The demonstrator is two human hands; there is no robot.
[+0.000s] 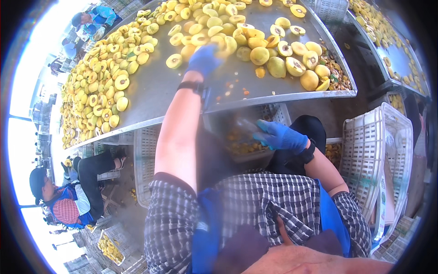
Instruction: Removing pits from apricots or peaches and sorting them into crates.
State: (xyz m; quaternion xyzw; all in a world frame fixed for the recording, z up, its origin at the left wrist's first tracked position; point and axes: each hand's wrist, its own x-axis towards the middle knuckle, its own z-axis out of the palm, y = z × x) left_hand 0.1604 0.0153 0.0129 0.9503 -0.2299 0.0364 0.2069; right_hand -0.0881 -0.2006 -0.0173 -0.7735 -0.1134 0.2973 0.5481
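My left hand (204,61), in a blue glove, reaches over a metal table (150,92) to halved yellow peaches (200,39). Motion blurs its fingers beside a yellow fruit, and I cannot tell whether they hold it. Below the table's near edge, my right hand (282,137), gloved in blue too, is curled around a blurred, pale tool (247,125), perhaps a knife. Whole and halved peaches (260,55) lie to the right of my left hand. Some halves show brown pits or hollows. A dense spread of halves (99,85) covers the table's left part.
Pits and scraps (337,73) gather in the table's right corner, inside its raised rim (321,95). Under the table stands a crate with peach pieces (246,149). White plastic crates flank me, left (145,164) and right (362,150). A seated co-worker (68,202) is at left.
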